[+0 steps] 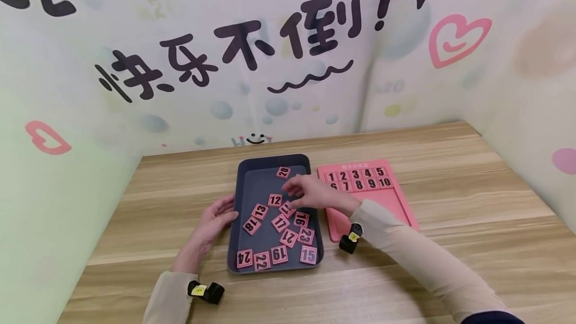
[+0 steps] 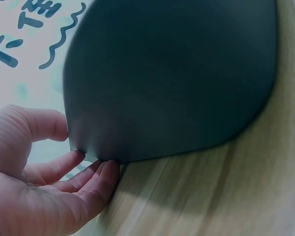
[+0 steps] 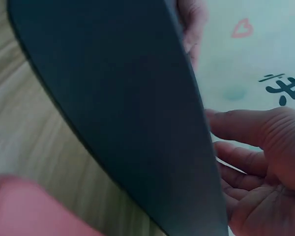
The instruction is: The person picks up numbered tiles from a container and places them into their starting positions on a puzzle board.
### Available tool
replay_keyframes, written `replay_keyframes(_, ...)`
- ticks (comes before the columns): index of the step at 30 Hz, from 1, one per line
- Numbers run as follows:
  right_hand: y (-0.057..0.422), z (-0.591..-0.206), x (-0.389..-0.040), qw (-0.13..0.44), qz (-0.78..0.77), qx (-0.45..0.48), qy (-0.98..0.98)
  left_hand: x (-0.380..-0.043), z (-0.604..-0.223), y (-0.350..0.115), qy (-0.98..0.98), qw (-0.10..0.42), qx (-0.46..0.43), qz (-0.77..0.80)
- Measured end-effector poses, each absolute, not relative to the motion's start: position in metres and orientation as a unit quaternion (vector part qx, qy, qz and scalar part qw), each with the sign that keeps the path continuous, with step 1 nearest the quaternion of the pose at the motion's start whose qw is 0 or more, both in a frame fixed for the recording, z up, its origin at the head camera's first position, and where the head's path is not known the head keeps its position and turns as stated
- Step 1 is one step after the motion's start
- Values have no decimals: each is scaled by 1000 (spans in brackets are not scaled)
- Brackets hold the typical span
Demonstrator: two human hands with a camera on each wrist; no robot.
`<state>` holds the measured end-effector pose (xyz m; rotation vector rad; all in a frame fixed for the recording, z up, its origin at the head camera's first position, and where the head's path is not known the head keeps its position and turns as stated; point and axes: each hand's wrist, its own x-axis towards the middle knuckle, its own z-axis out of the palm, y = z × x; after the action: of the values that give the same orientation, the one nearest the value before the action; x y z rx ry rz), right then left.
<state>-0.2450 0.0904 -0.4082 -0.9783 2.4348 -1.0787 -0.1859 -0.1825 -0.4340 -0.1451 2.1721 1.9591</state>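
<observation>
Left hand (image 1: 216, 220) pinches tray (image 1: 258, 180) rim
Right hand (image 1: 312, 193) hangs above numbered tiles (image 1: 280, 223) inside, thumb and fingers apart

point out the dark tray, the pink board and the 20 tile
Dark tray (image 1: 258, 184): head view, on its bare floor.
Pink board (image 1: 388, 198): head view, on its bare panel below the numbers.
20 tile (image 1: 283, 172): head view, middle of its face.

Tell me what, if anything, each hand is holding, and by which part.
The left hand holds the dark tray by its left edge, near the middle. The right hand is over the number tiles, with none visible in its grasp.
</observation>
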Motion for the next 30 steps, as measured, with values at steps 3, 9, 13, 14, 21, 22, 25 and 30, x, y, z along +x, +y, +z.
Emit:
replay_keyframes(3,83,-410,-245,149,-349,-346,858,-187,-434,-183,738,104,-49,665)
replay_keyframes(9,75,-412,-241,129,-300,-355,876,-186,-434,-183,739,104,-49,664)
replay_keyframes(13,74,-410,-239,126,-282,-352,883,-185,-432,-183,740,107,-51,662)
replay_keyframes(14,73,-410,-238,125,-278,-352,885,-185,-431,-182,739,108,-52,663)
replay_keyframes(21,73,-412,-237,113,-252,-358,892,-185,-431,-183,741,110,-50,661)
replay_keyframes(22,73,-412,-237,110,-247,-361,893,-185,-432,-183,741,109,-50,661)
replay_keyframes(25,74,-414,-237,101,-235,-370,893,-185,-432,-183,743,107,-49,659)
replay_keyframes(30,77,-414,-238,94,-258,-375,885,-184,-432,-183,742,106,-49,660)
